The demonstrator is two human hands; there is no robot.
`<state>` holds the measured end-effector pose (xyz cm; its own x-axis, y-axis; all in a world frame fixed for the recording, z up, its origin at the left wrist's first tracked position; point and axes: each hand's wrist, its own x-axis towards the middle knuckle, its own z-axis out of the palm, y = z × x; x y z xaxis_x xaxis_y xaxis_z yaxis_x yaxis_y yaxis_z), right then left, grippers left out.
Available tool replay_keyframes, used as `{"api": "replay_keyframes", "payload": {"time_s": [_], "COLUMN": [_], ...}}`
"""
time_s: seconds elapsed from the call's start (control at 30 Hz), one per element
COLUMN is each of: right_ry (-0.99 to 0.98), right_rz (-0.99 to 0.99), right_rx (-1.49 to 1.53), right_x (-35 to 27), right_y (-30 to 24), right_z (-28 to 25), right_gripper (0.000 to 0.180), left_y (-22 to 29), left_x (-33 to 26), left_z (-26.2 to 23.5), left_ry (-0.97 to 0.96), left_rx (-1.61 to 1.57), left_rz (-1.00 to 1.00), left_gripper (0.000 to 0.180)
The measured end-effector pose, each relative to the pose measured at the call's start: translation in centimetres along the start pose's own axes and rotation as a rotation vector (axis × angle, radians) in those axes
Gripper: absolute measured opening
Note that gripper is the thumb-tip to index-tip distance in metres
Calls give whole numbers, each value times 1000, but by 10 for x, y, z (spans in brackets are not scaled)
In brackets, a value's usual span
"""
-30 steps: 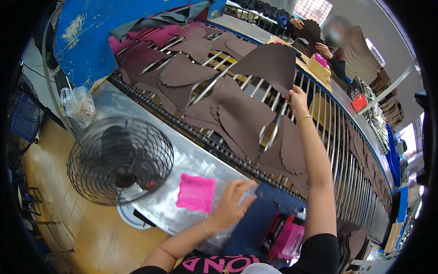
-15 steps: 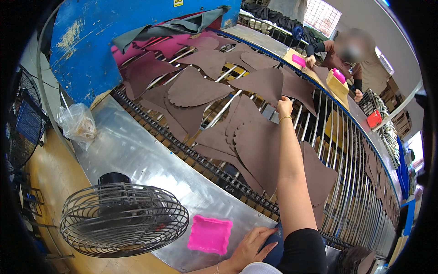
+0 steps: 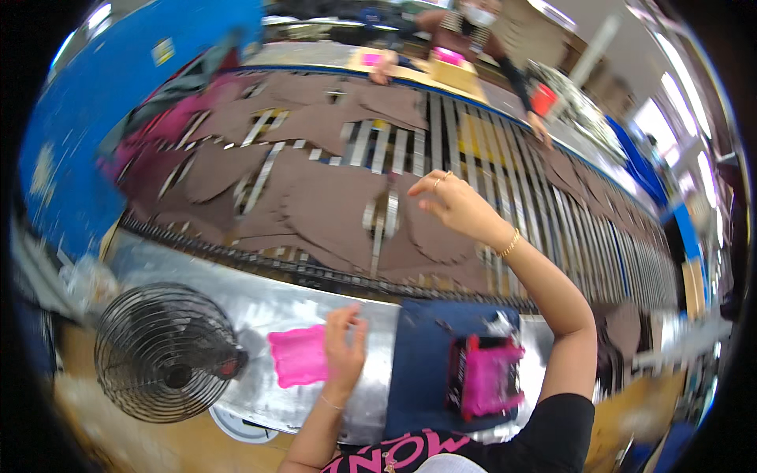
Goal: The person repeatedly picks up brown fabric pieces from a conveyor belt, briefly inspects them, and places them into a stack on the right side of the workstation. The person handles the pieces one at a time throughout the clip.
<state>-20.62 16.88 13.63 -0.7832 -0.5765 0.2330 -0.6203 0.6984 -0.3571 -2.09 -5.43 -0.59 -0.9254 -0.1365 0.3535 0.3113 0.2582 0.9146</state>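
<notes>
My right hand (image 3: 461, 209) hovers above the metal-slatted conveyor (image 3: 505, 189), its fingers loosely bent and the thumb apart, with nothing between them. Beneath and beside it lie flat brown cut pieces (image 3: 331, 209) with notched, curved edges, several of them overlapping. They look like leather or a similar sheet material. My left hand (image 3: 344, 355) is blurred, at the right edge of a bright pink tray (image 3: 298, 357) on the metal table. Its fingers point upward with the thumb apart, and no object shows in it. Whether it touches the tray I cannot tell.
A black wire-caged fan (image 3: 167, 355) stands at the left, near a blue machine (image 3: 87, 118). On the table, a dark blue cloth (image 3: 414, 370) lies beside a second pink tray (image 3: 493, 378). Across the conveyor, a co-worker (image 3: 465, 39) reaches toward it. Stacked brown pieces (image 3: 619, 339) are at right.
My right hand has drawn back toward me from the far brown pieces. My left hand has moved from the table edge to the pink tray. The whole view has turned right.
</notes>
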Motion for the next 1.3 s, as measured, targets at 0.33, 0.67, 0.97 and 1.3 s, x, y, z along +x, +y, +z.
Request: {"api": "replay_keyframes", "payload": {"time_s": [0.33,0.67,0.97,1.3], "right_ry": [467,553,681,438], "right_rz": [1237,1768,1805,1706], "right_rx": [-826,-552,-402,-295], "right_x": [-481,-644,-656,-632], "right_y": [27,45,55,31], "right_z": [-126,-140,-153,-178], "right_gripper": [31,46,63,44], "left_y": [6,55,69,78], "left_x": [-10,-8,-11,-3], "left_z": [8,36,48,50], "left_ry": [46,67,-19,-147], "left_rx": [-163,-78,-79,-1], "left_rz": [-109,20,54,98], "left_gripper": [30,31,27,22]}}
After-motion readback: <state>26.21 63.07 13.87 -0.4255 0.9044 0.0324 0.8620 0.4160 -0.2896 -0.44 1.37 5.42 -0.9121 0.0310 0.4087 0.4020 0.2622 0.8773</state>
